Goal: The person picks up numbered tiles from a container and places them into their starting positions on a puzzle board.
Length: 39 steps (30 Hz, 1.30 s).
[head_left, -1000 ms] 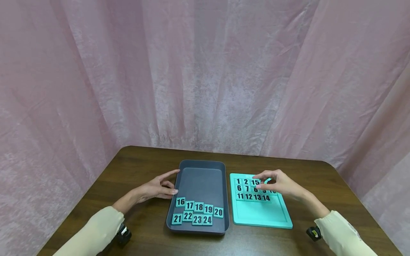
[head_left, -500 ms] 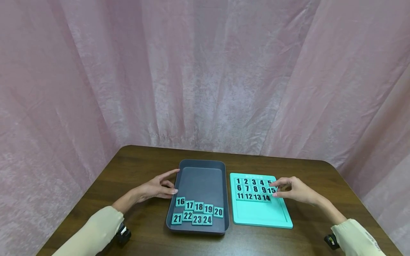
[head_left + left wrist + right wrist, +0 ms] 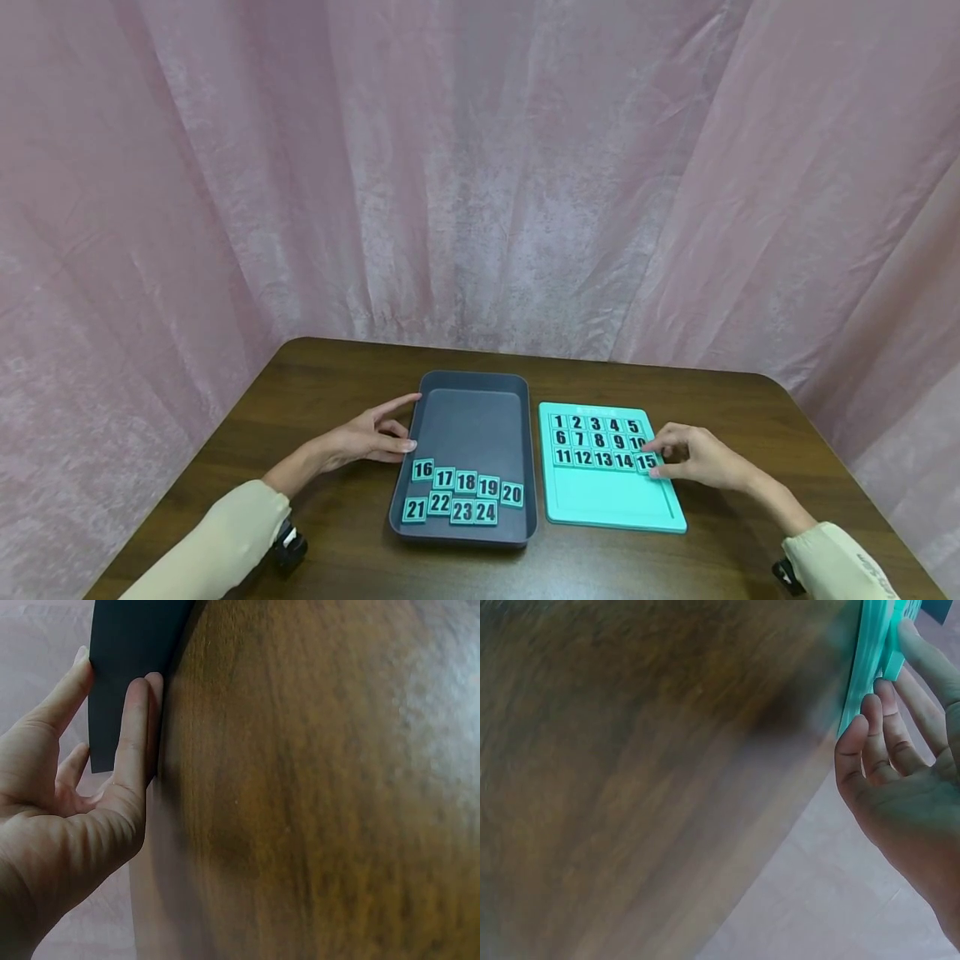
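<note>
My right hand (image 3: pixel 693 457) pinches the number tile 15 (image 3: pixel 645 463) between thumb and fingertips, at the right end of the third row on the turquoise board (image 3: pixel 611 498). The right wrist view shows this tile (image 3: pixel 892 656) at a slant, close over the board's edge (image 3: pixel 859 682). Tiles 1 to 14 lie in rows on the board, the 10 partly behind my fingers. My left hand (image 3: pixel 373 437) rests with extended fingers against the left side of the dark grey tray (image 3: pixel 472 425). In the left wrist view, its fingertips touch the tray's outer wall (image 3: pixel 120 645).
Tiles 16 to 24 lie in two uneven rows in the tray's near half, among them the 18 (image 3: pixel 466 482) and the 23 (image 3: pixel 462 512). Tray and board stand side by side on a brown wooden table (image 3: pixel 337 517). A pink curtain (image 3: pixel 480 183) hangs behind.
My right hand has carried tile 15 from over the top row rightward and toward me, to the end of the third row. My left hand stays at the tray.
</note>
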Available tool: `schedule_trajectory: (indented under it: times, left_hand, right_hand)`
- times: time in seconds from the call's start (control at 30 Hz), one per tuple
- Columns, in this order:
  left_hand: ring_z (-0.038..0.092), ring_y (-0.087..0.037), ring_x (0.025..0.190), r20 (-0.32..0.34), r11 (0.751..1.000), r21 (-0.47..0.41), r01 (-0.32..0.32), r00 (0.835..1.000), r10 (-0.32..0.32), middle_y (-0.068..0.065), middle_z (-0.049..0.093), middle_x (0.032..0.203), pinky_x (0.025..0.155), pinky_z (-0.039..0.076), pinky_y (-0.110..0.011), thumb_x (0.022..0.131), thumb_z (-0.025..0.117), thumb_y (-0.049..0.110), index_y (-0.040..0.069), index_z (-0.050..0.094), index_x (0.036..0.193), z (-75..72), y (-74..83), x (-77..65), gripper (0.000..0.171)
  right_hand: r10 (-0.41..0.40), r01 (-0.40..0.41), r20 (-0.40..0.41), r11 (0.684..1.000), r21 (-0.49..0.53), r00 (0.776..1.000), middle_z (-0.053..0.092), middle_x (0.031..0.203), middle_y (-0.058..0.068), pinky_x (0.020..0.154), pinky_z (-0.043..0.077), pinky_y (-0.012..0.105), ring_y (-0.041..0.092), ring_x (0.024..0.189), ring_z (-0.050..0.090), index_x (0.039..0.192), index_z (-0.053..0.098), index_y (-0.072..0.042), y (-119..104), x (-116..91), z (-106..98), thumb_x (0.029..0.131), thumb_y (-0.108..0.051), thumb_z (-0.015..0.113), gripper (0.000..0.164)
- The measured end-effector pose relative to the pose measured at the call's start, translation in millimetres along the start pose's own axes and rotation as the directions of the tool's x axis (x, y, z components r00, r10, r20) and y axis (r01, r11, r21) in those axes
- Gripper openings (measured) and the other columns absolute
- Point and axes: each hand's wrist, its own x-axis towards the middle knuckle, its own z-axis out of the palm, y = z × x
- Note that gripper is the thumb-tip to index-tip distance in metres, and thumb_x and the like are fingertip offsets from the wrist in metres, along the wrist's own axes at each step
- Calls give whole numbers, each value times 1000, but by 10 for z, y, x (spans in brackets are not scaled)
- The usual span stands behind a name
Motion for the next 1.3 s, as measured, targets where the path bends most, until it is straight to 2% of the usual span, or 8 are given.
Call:
schedule_trajectory:
  times: [0.43,0.57,0.73,0.9,1.07,1.3]
  left_hand:
    - [68,-20,107,-3,1000,-15,8,1000,-8,-11,60,110,100,58,-45,92,78,14,26,19,165,8,12,-3,95]
    - [67,-19,104,-4,1000,-22,17,1000,-17,-9,59,108,99,59,-44,91,79,13,25,19,165,23,16,0,96]
    - [67,-18,102,-15,1000,-15,16,1000,-16,-8,60,106,98,59,-45,91,79,14,25,19,165,25,31,-5,96]
    - [67,-19,103,-9,1000,-9,12,1000,-12,-9,60,107,99,59,-45,91,79,14,25,19,165,10,20,-11,96]
    - [66,-19,103,-5,1000,-5,16,1000,-16,-9,60,108,99,59,-45,91,79,14,25,18,165,1,7,-17,96]
    - [67,-20,104,-14,1000,2,17,1000,-17,-11,59,109,98,59,-45,91,79,15,25,19,165,18,21,-1,95]
  right_hand:
    - [35,-34,-39,999,30,999,66,94,6,58,44,22,18,78,54,114,74,-2,52,-3,78,86,-16,83,32]
    - [34,-34,-24,999,32,999,66,95,7,59,44,22,18,79,54,114,72,-1,48,1,77,87,-16,83,34]
    - [23,-23,-16,1000,-14,1000,68,93,5,61,46,21,9,77,55,112,73,0,-23,87,30,87,-17,82,31]
    - [32,-33,-18,997,-63,999,70,90,2,57,47,21,0,72,55,110,74,2,-187,317,-9,91,-15,78,25]
    - [25,-23,25,996,-87,999,74,91,2,63,53,23,7,77,63,111,74,1,-458,691,32,95,-16,74,23]
    - [-72,79,110,995,-63,991,76,94,6,68,55,22,16,82,69,112,75,0,-875,1279,300,98,-17,70,22]
